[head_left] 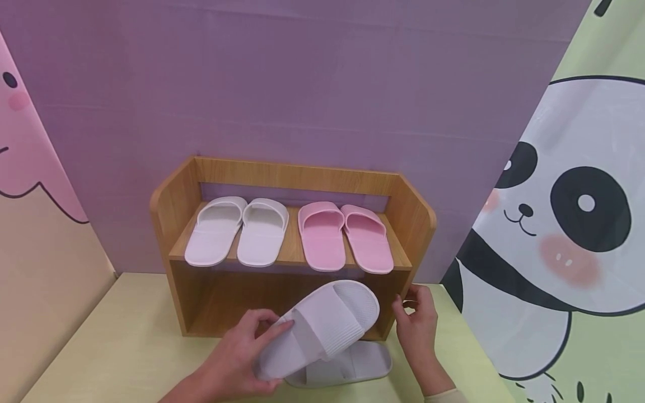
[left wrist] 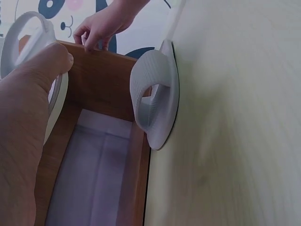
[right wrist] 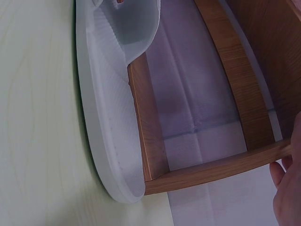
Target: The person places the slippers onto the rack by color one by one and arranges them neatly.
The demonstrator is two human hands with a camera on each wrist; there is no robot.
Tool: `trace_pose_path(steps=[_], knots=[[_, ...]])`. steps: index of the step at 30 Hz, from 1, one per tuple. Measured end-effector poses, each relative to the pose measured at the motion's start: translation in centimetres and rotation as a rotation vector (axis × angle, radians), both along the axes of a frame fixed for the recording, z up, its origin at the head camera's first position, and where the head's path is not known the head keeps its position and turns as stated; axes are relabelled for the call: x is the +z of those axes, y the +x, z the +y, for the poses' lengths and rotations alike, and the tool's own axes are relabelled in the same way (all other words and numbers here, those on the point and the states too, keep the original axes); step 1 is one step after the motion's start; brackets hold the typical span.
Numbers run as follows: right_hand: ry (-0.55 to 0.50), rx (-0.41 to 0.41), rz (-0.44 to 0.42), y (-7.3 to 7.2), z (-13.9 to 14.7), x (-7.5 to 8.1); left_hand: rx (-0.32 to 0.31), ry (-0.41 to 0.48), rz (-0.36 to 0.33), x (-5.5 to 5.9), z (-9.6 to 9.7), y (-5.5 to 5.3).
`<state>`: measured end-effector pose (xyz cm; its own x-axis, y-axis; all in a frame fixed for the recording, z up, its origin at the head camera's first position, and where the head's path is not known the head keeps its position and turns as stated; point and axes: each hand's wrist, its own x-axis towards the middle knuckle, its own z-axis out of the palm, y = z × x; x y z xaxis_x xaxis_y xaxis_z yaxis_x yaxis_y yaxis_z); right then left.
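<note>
My left hand (head_left: 235,355) pinches a light grey slipper (head_left: 330,320) near its heel end, thumb on the insole. It is raised and tilted in front of a small wooden shoe rack (head_left: 297,176). Its matching grey slipper (head_left: 370,361) lies on the table below, partly covered by the raised one in the head view; the left wrist view shows this slipper (left wrist: 154,89) right against the rack's front edge. At the right side panel (head_left: 412,224) of the rack, my right hand (head_left: 419,324) grips the front edge between thumb and curled fingers.
On the rack's upper shelf stand a white pair of slippers (head_left: 214,232) at left and a pink pair (head_left: 322,238) at right. The lower compartment (head_left: 221,302) is open at the front. A purple backdrop (head_left: 302,84) rises behind, with a panda-printed panel (head_left: 579,268) at right.
</note>
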<state>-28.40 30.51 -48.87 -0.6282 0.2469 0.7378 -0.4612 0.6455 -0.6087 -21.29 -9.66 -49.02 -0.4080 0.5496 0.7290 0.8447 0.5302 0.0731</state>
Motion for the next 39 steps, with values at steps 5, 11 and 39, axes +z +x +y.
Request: trace_pose_path(steps=[5,11,39], knots=[[-0.003,0.009,0.015,-0.1,0.0,0.0,0.010,-0.008,-0.025,-0.5,0.1,-0.2],[-0.006,0.018,0.021,-0.1,0.0,-0.1,0.051,-0.018,-0.110,-0.9,0.2,-0.4],[-0.009,0.020,0.030,-0.1,0.1,-0.1,0.308,-0.010,-0.378,-2.8,0.1,-2.5]])
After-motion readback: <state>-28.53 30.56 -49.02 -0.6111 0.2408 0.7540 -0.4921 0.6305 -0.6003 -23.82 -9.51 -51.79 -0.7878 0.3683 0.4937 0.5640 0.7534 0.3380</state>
